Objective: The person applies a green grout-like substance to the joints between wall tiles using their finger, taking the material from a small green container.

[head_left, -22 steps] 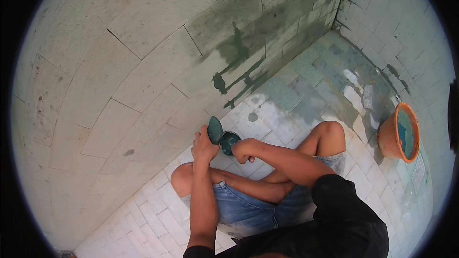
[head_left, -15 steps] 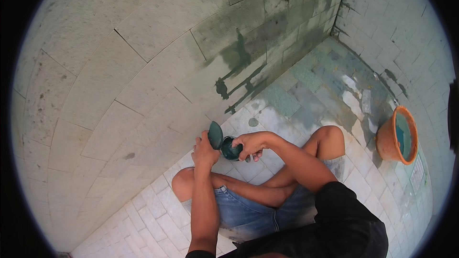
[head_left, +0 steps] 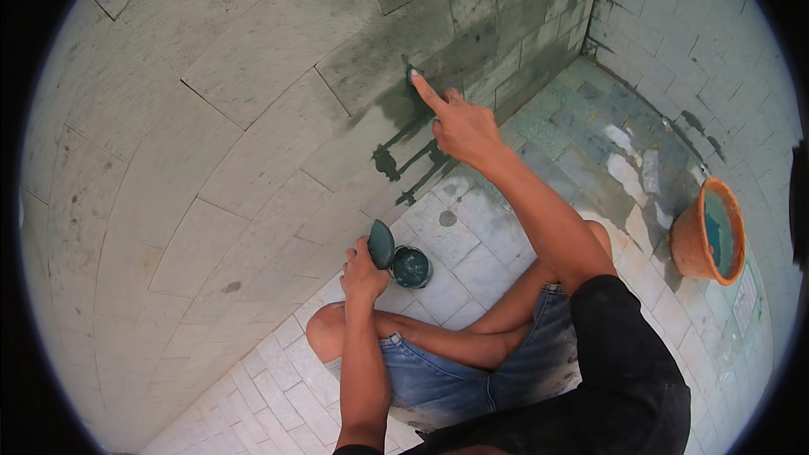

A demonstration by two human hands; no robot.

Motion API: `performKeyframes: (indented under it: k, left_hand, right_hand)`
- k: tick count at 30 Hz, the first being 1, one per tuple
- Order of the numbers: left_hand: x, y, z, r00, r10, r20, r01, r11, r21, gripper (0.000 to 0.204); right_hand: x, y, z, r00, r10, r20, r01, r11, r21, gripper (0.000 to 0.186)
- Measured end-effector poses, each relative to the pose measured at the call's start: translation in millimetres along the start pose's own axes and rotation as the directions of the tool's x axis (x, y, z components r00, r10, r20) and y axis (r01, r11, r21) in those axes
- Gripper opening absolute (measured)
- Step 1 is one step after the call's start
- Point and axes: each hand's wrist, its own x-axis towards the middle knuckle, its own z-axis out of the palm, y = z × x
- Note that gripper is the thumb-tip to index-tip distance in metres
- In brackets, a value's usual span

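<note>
My left hand (head_left: 361, 274) grips a dark green round lid (head_left: 381, 243), tilted on edge beside an open tin of dark green paste (head_left: 411, 266) on the pale floor tiles. My right hand (head_left: 462, 131) is raised to the tiled wall (head_left: 253, 143), its index finger stretched out with the pale-smudged tip at a dark green patch, the other fingers partly curled; I see no object in it. Dark green smears (head_left: 387, 163) run on the wall below that hand.
An orange bucket (head_left: 687, 253) with greenish liquid stands at the right. A second tiled wall (head_left: 691, 42) meets the first in a corner. Pale broken pieces and patches (head_left: 624, 173) lie on the greenish floor. My crossed legs (head_left: 455, 341) take up the lower middle.
My right hand has left the open tin and risen up and away to the wall, index finger now extended. My left hand still holds the lid beside the tin.
</note>
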Motion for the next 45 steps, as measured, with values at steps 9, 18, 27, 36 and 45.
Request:
performKeyframes:
  k: [9, 18, 27, 36, 45]
  left_hand:
    - [0.3, 1.8, 1.5, 0.999, 0.028, 0.026, -0.027, 0.999, -0.042, 0.085]
    - [1.5, -1.8, 2.1, 1.000, 0.021, -0.006, -0.021, 0.998, -0.052, 0.091]
    - [0.0, -1.0, -0.2, 1.000, 0.012, 0.016, -0.012, 0.999, -0.038, 0.087]
    - [-1.5, 3.0, -3.9, 0.999, 0.005, 0.041, -0.004, 0.999, -0.040, 0.083]
    - [-0.3, 0.3, 0.7, 1.000, 0.030, 0.004, -0.030, 0.999, -0.018, 0.085]
  right_hand:
    - [-11.0, 16.8, 21.2, 0.989, -0.009, 0.150, 0.040, 0.978, -0.205, 0.090]
    - [-34.0, 22.8, 7.8, 0.981, 0.026, 0.190, -0.052, 0.990, 0.134, 0.086]
    - [-5.2, -39.2, -14.0, 0.969, 0.199, 0.147, -0.234, 0.930, 0.283, 0.096]
    - [20.2, -62.6, -21.5, 0.935, 0.283, 0.214, -0.312, 0.943, 0.116, 0.099]
    - [3.6, -51.0, -18.1, 0.972, 0.127, 0.198, -0.181, 0.941, 0.286, 0.092]
